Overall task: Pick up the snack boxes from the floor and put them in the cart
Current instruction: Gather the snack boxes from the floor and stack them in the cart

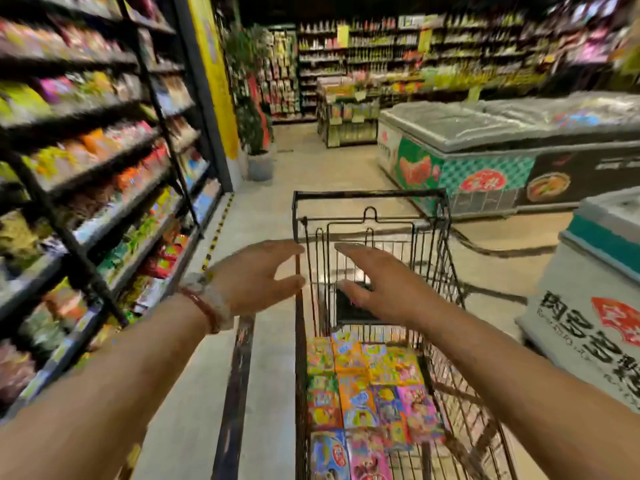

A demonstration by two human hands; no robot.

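Head view — snack boxes point(363, 386) in cart point(446, 258), below empty fingers point(349, 252).

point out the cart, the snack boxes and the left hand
cart point(370, 194): head view, front top rim
snack boxes point(360, 396): head view, orange box mid-pile
left hand point(258, 277): head view, back of hand

Packed snack shelves point(86, 161) run down the left side, blurred. A potted plant point(254, 133) stands by the yellow pillar point(214, 81). Chest freezers point(502, 147) line the right, another white one point(595, 306) sits nearer, and bottle shelves point(381, 46) fill the back wall.
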